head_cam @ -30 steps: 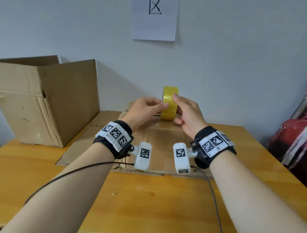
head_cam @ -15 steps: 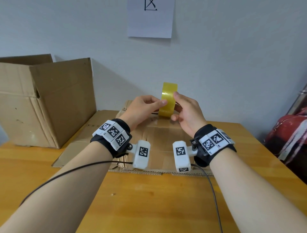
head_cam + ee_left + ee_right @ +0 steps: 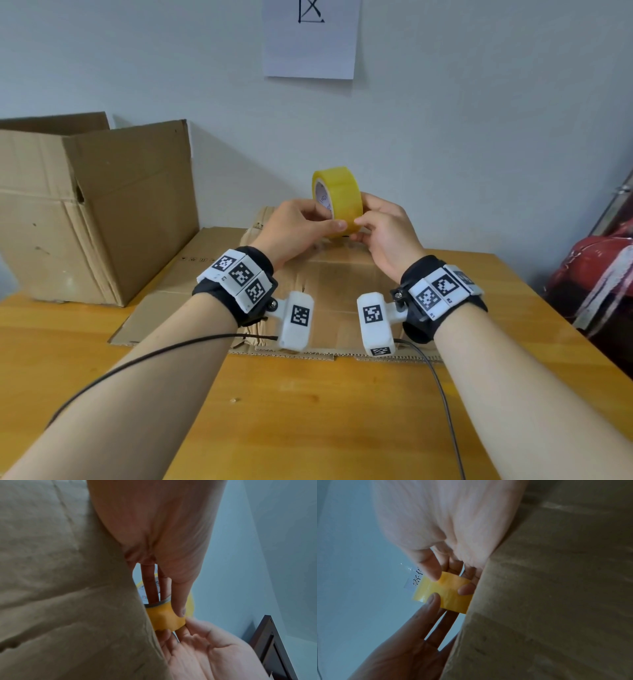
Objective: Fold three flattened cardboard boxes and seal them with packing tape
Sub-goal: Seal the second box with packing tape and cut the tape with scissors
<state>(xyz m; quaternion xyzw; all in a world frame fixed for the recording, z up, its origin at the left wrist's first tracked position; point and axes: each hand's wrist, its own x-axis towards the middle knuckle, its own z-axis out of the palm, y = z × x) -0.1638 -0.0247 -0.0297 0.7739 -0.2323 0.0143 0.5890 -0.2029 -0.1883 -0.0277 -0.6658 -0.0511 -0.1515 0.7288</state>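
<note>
Yellow tape roll gripped by both hands, left hand, right hand, wrist views alone show thumbs on tape face

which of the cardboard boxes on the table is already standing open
The cardboard box at the far left, upright against the wall with its top flaps raised. The other cardboard lies flat beneath both hands.

Character 寄 on clear tape strip (next glyph cut off)
</note>
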